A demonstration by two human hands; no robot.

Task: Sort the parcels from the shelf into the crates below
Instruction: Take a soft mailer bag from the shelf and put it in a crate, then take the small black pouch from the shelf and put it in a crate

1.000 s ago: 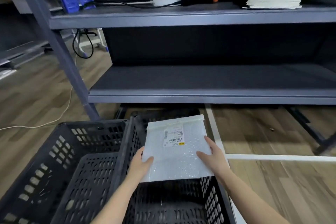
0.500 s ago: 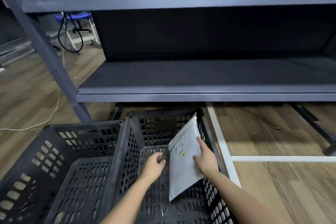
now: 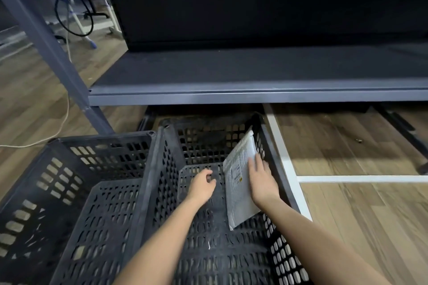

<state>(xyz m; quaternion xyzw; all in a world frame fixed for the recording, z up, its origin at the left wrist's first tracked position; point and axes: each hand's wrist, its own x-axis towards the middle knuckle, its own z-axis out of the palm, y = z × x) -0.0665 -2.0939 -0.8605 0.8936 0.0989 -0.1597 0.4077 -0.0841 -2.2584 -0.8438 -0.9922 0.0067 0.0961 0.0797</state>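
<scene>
A white bubble-mailer parcel [image 3: 236, 183] with a printed label stands on edge inside the right black crate [image 3: 274, 162], leaning toward the crate's right wall. My right hand [image 3: 262, 180] lies against the parcel's upper right edge with its fingers stretched out along it; the thumb is hidden. My left hand [image 3: 201, 186] hovers inside the same crate just left of the parcel, fingers loosely curled, holding nothing. A second black crate [image 3: 102, 140] stands touching it on the left, with nothing visible in it.
The grey shelf board [image 3: 231, 97] juts out just above the crates' far ends. Its slanted post [image 3: 46, 41] stands at the left, with a pale cable [image 3: 67, 109] on the wooden floor. A white floor frame [image 3: 347, 178] runs along the right of the crate.
Both hands held the parcel flat above the crate, then turned it on edge. My left hand let go, and the parcel went down against the right wall. The view dropped lower.
</scene>
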